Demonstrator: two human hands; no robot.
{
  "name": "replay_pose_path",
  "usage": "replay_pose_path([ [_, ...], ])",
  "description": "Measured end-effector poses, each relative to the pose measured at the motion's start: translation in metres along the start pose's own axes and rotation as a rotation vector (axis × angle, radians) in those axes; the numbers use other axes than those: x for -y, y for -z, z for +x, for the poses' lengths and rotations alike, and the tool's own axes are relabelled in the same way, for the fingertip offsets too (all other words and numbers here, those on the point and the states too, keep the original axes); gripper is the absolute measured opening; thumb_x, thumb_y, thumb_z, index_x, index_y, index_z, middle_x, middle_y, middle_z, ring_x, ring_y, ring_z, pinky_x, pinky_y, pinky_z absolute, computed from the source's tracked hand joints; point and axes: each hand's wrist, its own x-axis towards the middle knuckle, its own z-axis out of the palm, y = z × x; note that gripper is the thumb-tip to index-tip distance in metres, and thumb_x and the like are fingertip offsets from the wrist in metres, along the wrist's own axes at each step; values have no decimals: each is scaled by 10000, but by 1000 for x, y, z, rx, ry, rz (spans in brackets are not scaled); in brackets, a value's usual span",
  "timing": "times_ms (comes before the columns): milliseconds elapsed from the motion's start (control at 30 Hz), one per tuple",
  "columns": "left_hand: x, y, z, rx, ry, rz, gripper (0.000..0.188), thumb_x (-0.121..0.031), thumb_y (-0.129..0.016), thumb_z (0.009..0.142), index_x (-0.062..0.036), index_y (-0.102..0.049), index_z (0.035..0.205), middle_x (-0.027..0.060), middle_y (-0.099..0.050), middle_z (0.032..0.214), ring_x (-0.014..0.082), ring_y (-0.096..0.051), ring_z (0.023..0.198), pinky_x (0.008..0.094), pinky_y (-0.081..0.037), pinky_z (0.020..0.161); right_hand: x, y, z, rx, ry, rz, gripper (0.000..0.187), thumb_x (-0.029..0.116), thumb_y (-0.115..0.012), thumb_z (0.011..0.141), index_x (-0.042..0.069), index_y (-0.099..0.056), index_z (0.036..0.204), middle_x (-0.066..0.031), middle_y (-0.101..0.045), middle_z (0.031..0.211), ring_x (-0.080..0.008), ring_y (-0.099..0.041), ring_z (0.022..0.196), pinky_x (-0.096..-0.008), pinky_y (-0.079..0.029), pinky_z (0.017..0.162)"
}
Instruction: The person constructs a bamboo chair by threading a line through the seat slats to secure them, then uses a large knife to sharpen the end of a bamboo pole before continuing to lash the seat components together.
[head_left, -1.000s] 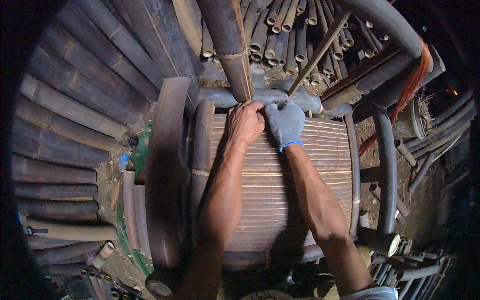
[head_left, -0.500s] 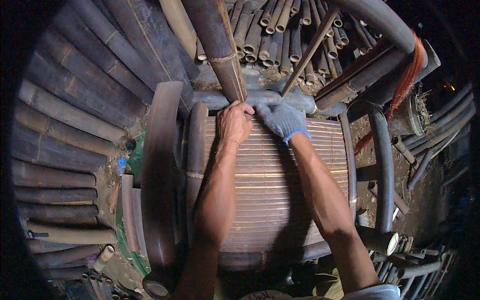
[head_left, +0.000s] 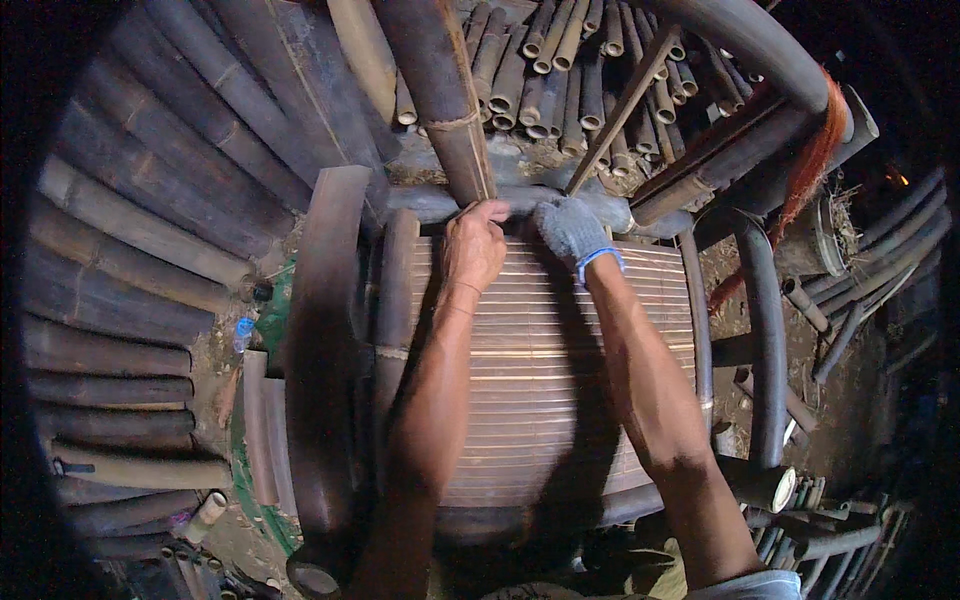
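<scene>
My bare left hand [head_left: 474, 248] is at the foot of an upright split bamboo piece [head_left: 455, 120], where it meets the seat's rear rail [head_left: 520, 200]. Its fingers are curled together, and what they pinch is hidden. A grey knit glove with a blue cuff covers my right hand [head_left: 574, 236]. This hand sits a little to the right at the same rail, fingers bent, their tips out of sight. Below both hands spreads the slatted bamboo seat [head_left: 510, 400], its thin strips running crosswise.
Wide bamboo lengths [head_left: 130, 260] line the left side. Cut bamboo tubes [head_left: 560, 90] are piled beyond the seat. Curved bamboo armrests [head_left: 765, 340] stand at both sides, and orange-red fibre strands [head_left: 810, 150] hang from a bent pole at the upper right.
My gloved right hand has shifted right, widening the gap from the left hand. The left hand stays at the foot of the upright, its fingers slightly changed.
</scene>
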Motion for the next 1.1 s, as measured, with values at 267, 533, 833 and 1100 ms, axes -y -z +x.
replay_pose_path([
  [267, 2, 11, -7, 149, -6, 297, 191, -57, -577, 778, -35, -695, 928, 170, -703, 961, 344, -680, 883, 421, -528, 827, 39, 43, -2, -19, -93, 138, 265, 288, -585, 833, 81, -736, 897, -217, -689, 928, -422, -660, 888, -494, -525, 769],
  [533, 10, 8, -6, 92, 66, 177, 172, -63, -603, 747, -22, -694, 887, 170, -694, 943, 336, -678, 863, 420, -530, 804, 37, -4, -2, -72, -547, 446, 359, 373, -600, 745, 84, -740, 905, -216, -692, 909, -410, -661, 893, -470, -525, 778],
  [833, 5, -3, -8, 184, -21, 283, 391, -132, -593, 754, -89, -659, 1137, 144, -680, 1059, 314, -638, 1004, 457, -410, 951, 41, 4, -1, -192, -523, 449, 363, 402, -589, 788, 104, -741, 931, -200, -699, 897, -396, -670, 865, -464, -523, 764],
  [1100, -2, -2, -9, 294, 37, 363, 461, -254, -602, 744, -141, -640, 1190, 107, -646, 1169, 267, -579, 1131, 455, -292, 1032, 32, -2, -13, -128, -530, 551, 393, 400, -611, 764, 23, -711, 814, -251, -670, 823, -436, -651, 818, -478, -518, 736],
])
